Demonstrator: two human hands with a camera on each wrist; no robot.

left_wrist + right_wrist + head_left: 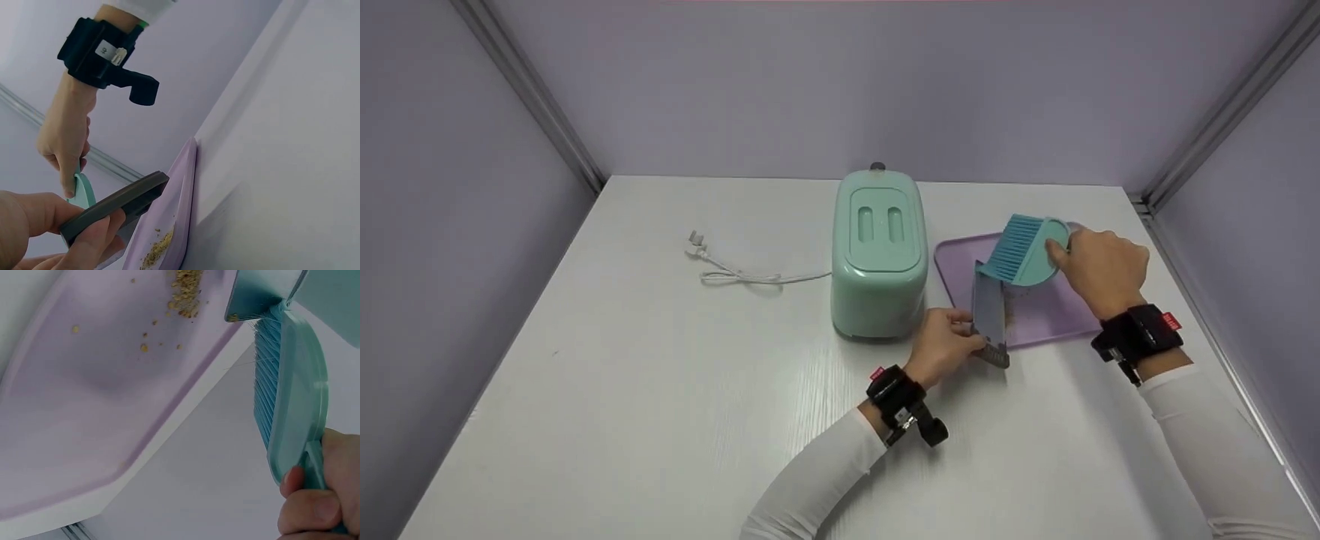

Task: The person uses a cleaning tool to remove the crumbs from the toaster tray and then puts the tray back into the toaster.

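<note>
My left hand [941, 346] pinches the dark ribbed end of a long grey crumb tray [988, 306], thumb on one side and fingers on the other. It is held tilted over the left part of a purple tray [1057, 319]. In my right hand [1104, 268] is the handle of a teal brush [1039, 259]. Its bristles meet the far end of the crumb tray, where a few crumbs cling in the right wrist view. Tan crumbs [187, 292] lie in a small heap on the purple tray, with several scattered around.
Just left of the purple tray stands a mint-green toaster [877, 262]. Its white cord [765, 279] lies bundled on the white table [660, 390], ending in a plug [695, 246]. Pale panels [840, 82] enclose the table at the back and sides.
</note>
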